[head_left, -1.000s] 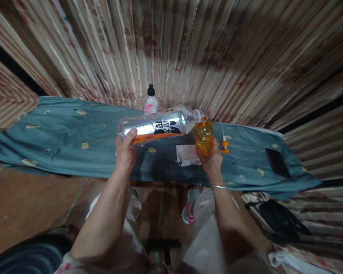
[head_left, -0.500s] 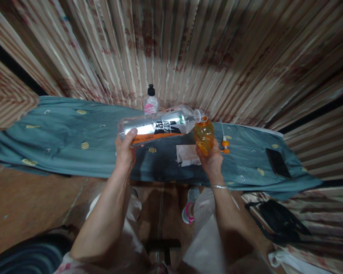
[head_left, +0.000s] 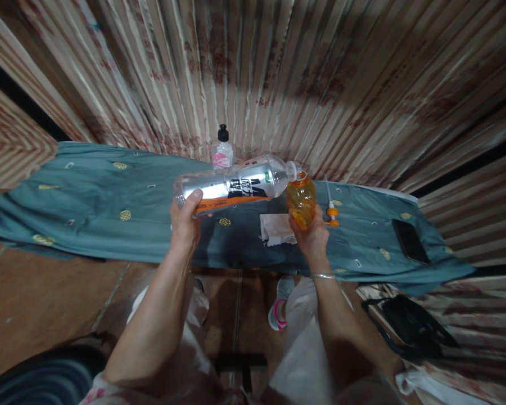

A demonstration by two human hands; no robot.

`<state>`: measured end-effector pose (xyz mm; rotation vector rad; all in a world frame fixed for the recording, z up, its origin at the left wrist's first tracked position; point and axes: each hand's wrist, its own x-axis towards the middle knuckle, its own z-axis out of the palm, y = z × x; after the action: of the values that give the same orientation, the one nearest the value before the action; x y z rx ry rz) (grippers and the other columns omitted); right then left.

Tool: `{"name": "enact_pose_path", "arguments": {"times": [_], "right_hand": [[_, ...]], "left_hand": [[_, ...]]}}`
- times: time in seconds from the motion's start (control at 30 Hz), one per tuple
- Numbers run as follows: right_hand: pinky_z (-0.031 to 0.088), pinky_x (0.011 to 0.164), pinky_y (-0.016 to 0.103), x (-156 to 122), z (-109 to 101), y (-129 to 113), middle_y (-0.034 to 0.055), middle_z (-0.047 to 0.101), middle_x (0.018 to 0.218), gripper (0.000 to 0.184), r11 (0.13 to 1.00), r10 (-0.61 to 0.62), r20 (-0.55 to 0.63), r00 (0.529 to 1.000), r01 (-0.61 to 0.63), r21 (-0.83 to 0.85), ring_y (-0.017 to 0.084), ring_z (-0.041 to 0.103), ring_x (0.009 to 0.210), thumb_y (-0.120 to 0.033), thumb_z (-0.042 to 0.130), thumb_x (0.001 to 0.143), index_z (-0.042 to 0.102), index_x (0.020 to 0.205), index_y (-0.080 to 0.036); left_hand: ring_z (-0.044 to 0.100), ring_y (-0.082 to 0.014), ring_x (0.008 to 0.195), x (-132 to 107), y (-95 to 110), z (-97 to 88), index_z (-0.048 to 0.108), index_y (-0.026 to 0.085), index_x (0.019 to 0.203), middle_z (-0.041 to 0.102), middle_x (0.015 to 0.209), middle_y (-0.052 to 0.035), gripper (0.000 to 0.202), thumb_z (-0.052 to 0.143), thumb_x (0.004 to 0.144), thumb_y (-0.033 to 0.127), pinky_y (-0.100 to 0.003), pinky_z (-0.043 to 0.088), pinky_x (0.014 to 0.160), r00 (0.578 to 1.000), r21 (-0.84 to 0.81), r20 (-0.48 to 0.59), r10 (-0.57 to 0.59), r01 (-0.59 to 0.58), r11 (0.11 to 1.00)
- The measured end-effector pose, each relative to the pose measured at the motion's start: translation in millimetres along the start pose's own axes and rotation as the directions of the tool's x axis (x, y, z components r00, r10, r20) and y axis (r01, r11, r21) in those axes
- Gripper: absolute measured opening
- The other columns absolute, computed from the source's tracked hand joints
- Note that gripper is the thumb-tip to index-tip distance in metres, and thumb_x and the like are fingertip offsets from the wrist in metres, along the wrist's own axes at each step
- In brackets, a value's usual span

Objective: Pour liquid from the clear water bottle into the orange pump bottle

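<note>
My left hand [head_left: 186, 222] is wrapped round the base of a clear plastic bottle [head_left: 248, 185] with a silver, black and orange label. The bottle lies nearly level, its open neck tipped over the mouth of an amber bottle [head_left: 301, 199]. That amber bottle is held from below by my right hand [head_left: 313, 235], and it leans slightly. Whether liquid is flowing I cannot make out. Just right of it, an orange pump top [head_left: 332, 212] with a clear tube lies on the cloth. A folded pale cloth [head_left: 275, 229] lies beneath, left of my right hand.
A clear bottle with a black cap [head_left: 222, 147] stands at the back of the table, which wears a green cloth [head_left: 93, 197]. A phone [head_left: 410, 241] lies on the right. Pleated curtain [head_left: 253, 73] hangs behind. A black bag [head_left: 417, 326] sits low at right.
</note>
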<state>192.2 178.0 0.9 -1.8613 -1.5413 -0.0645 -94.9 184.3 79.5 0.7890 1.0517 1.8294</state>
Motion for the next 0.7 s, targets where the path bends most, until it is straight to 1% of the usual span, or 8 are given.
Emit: {"name": "enact_pose_path", "arguments": {"times": [0.13,0.27,0.37,0.47,0.63,0.7], "right_hand": [[0.058,0.089,0.045,0.0,-0.3,-1.0,0.02,0.074,0.114,0.073,1.0,0.002,-0.007,1.0,-0.002,0.006,0.032,0.073,0.102,-0.044,0.069,0.083,0.045,0.144,-0.01],[0.058,0.089,0.045,0.2,-2.0,-3.1,0.0215,0.074,0.117,0.072,1.0,0.002,0.002,1.0,-0.002,0.003,0.033,0.073,0.103,-0.043,0.069,0.084,0.046,0.143,-0.009],[0.058,0.089,0.044,0.0,-2.4,-3.4,0.0223,0.074,0.116,0.072,1.0,-0.003,0.002,1.0,0.003,-0.006,0.033,0.072,0.103,-0.042,0.069,0.083,0.046,0.142,-0.007],[0.058,0.088,0.043,-0.4,-2.2,-3.1,0.021,0.075,0.113,0.072,1.0,-0.013,-0.001,1.0,0.013,-0.014,0.032,0.073,0.101,-0.042,0.068,0.084,0.046,0.142,-0.008],[0.058,0.086,0.042,-0.1,-2.5,-3.3,0.0192,0.075,0.112,0.07,1.0,-0.016,-0.008,1.0,0.016,-0.014,0.031,0.073,0.098,-0.045,0.066,0.085,0.048,0.142,-0.009],[0.057,0.087,0.041,0.2,-2.9,-4.0,0.0184,0.075,0.112,0.069,1.0,-0.003,-0.001,1.0,0.003,-0.009,0.031,0.073,0.099,-0.044,0.067,0.084,0.048,0.141,-0.01]], "left_hand": [[0.071,-0.0233,0.074,1.0,-1.5,-1.3,0.068,0.024,0.112,0.074,0.091,-0.0052,0.058,0.081,0.065,0.055,-0.029,0.047,0.049,1.0,0.014,0.009,0.001,-0.001,1.0],[0.068,-0.0214,0.069,0.7,-0.6,-0.5,0.069,0.023,0.106,0.073,0.088,-0.0048,0.052,0.081,0.064,0.051,-0.028,0.047,0.048,1.0,-0.001,-0.002,0.003,-0.003,1.0],[0.068,-0.0209,0.068,0.3,-0.1,0.3,0.069,0.024,0.108,0.072,0.087,-0.0046,0.052,0.081,0.063,0.048,-0.027,0.047,0.047,1.0,-0.015,0.001,0.001,-0.001,1.0],[0.067,-0.02,0.067,0.4,-0.4,0.3,0.07,0.025,0.11,0.072,0.086,-0.0045,0.053,0.081,0.062,0.047,-0.026,0.046,0.046,1.0,-0.025,-0.002,-0.004,0.004,1.0],[0.067,-0.0207,0.069,0.6,0.2,0.1,0.071,0.024,0.105,0.073,0.09,-0.0059,0.05,0.082,0.062,0.048,-0.026,0.048,0.046,1.0,-0.018,-0.004,0.001,-0.001,1.0],[0.067,-0.0198,0.068,0.3,1.0,0.5,0.072,0.024,0.105,0.073,0.088,-0.0051,0.05,0.082,0.062,0.047,-0.026,0.048,0.045,1.0,-0.026,-0.004,0.004,-0.005,1.0]]}}
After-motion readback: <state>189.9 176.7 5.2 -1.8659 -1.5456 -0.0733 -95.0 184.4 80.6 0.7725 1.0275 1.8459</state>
